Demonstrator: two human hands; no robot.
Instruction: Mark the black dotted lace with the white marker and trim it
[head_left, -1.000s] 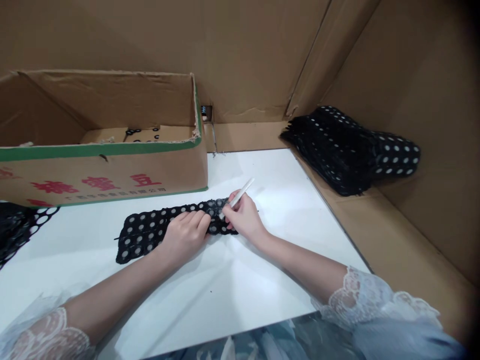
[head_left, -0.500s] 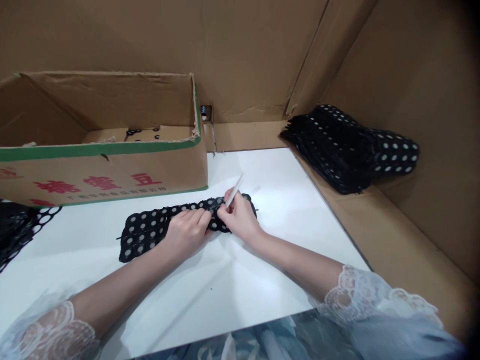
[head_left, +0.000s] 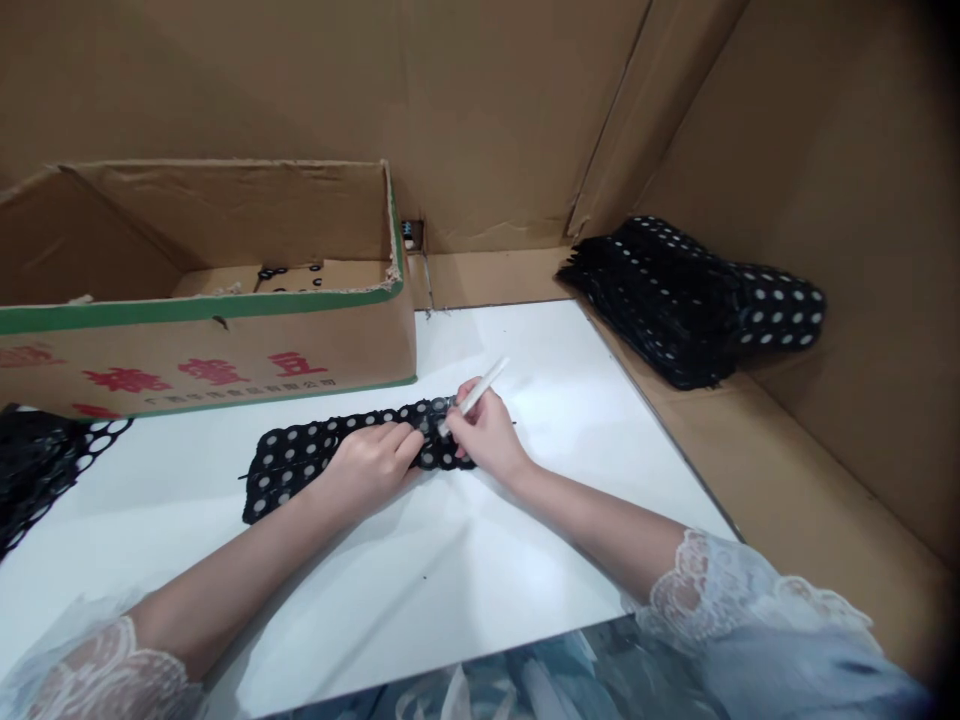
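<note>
A black strip with rows of round pale spots (head_left: 279,462) lies at a slant across the white tabletop. My left hand (head_left: 375,462) is closed on the strip's near edge, its fingers bent over the top and the thumb side low by the edge. Close to it on the right, my right hand (head_left: 487,430) is closed round a thin white pen-like stick (head_left: 484,386), which slants up to the right. The stick's lower end points at the strip between the two hands; its tip is too small to make out. Both hands cover parts of the strip.
An open cardboard box (head_left: 247,345) with a green rim stands at the back left, with small black bits inside. A black perforated sheet (head_left: 45,465) lies at the left edge. On the right ledge rests a stack of black spotted strips (head_left: 675,300). Cardboard walls (head_left: 510,120) enclose the back and right.
The right hand has shifted slightly right and down, and the white stick leans further over to the right. My left hand stays on the strip. The whole view has moved a little.
</note>
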